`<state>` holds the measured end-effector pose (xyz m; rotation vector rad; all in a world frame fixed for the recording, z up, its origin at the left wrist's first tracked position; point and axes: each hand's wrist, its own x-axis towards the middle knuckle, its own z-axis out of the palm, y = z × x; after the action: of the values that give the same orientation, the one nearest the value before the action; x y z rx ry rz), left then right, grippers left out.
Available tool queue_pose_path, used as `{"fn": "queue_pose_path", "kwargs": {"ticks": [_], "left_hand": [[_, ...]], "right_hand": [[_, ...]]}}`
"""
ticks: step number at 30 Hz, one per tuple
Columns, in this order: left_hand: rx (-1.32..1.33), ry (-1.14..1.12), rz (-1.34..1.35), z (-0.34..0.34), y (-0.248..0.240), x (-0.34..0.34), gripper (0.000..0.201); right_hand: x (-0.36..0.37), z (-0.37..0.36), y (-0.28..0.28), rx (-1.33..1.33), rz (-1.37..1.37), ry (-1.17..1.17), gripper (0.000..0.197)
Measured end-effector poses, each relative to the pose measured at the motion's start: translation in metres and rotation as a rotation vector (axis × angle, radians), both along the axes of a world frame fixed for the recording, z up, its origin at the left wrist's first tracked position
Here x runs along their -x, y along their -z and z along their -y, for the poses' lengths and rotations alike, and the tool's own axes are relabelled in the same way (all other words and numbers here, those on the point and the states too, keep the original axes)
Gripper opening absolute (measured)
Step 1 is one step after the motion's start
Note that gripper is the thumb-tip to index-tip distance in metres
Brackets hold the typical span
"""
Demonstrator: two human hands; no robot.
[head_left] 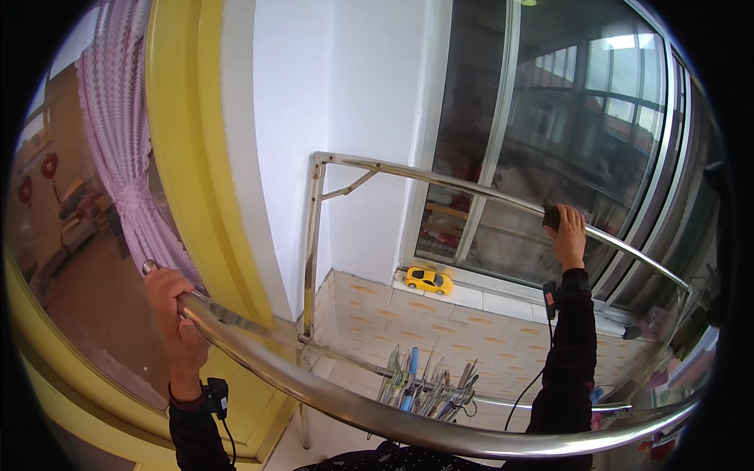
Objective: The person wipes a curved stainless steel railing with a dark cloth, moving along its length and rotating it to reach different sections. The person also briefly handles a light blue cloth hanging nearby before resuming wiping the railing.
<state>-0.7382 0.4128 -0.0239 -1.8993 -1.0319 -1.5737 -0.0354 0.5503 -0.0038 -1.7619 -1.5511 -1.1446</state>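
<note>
A metal drying rack with shiny tubular rails stands in front of me. Its thick near rail [377, 414] curves across the lower part of the view, and my left hand [177, 314] is wrapped around it close to its left end. On the thinner far rail [463, 186], my right hand [569, 234] presses a small dark brown pad [551, 215] against the tube, its fingers curled over the top. Whether the pad is a sponge or a folded cloth I cannot tell. Several clothes hangers [428, 388] hang bunched from a lower bar between the rails.
A yellow toy car [429, 280] sits on the tiled ledge below a sliding window [550, 133]. To the left is a yellow door frame [184, 118] with a pink curtain [129, 157] tied behind glass. Cables run from the small black devices at both my wrists.
</note>
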Motion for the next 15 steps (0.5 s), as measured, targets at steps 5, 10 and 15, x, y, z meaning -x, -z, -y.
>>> {"fn": "queue_pose_path", "kwargs": {"ticks": [5, 10, 15], "left_hand": [[0.027, -0.023, 0.010, 0.001, -0.002, -0.002, 0.060], [0.043, -0.074, 0.020, 0.005, -0.003, -0.008, 0.063], [0.045, -0.064, 0.005, 0.007, -0.006, -0.008, 0.059]], "right_hand": [[-0.044, 0.021, -0.006, 0.066, -0.020, 0.026, 0.067], [-0.089, 0.037, -0.001, 0.053, -0.028, 0.031, 0.071], [-0.101, 0.065, 0.029, -0.179, -0.192, 0.051, 0.058]]}}
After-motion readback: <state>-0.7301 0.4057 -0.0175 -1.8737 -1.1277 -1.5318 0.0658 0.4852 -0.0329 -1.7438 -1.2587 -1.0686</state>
